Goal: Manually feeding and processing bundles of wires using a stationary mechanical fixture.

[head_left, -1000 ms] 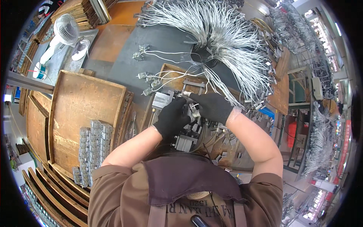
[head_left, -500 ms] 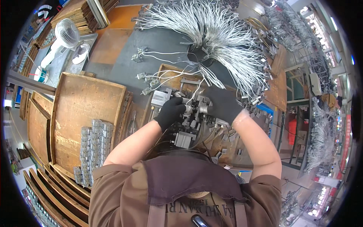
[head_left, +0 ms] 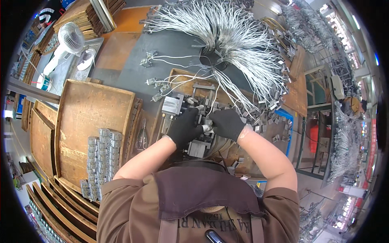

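My left hand (head_left: 184,126), in a black glove with pale fingertips, is over the metal bench fixture (head_left: 197,149). Its fingers are drawn together at the middle of the fixture. My right hand (head_left: 227,123), gloved alike, meets it from the right with fingertips pinched. Whatever lies between the fingertips is too small and too covered to name. A grey metal block (head_left: 172,105) of the fixture shows just beyond my left hand. White wires (head_left: 235,91) run from the large fanned bundle (head_left: 216,28) down toward the fixture.
A wooden tray (head_left: 95,105) at left holds rows of grey metal parts (head_left: 103,158). Scissor-like pliers (head_left: 141,137) lie between tray and fixture. Small metal pieces (head_left: 279,121) are scattered at right by a blue-edged tray (head_left: 290,137). A white fan (head_left: 71,37) stands far left.
Both hands have come nearer to me and closer together over the fixture. My right hand has moved down and left, away from the wires, uncovering several wires and metal pieces.
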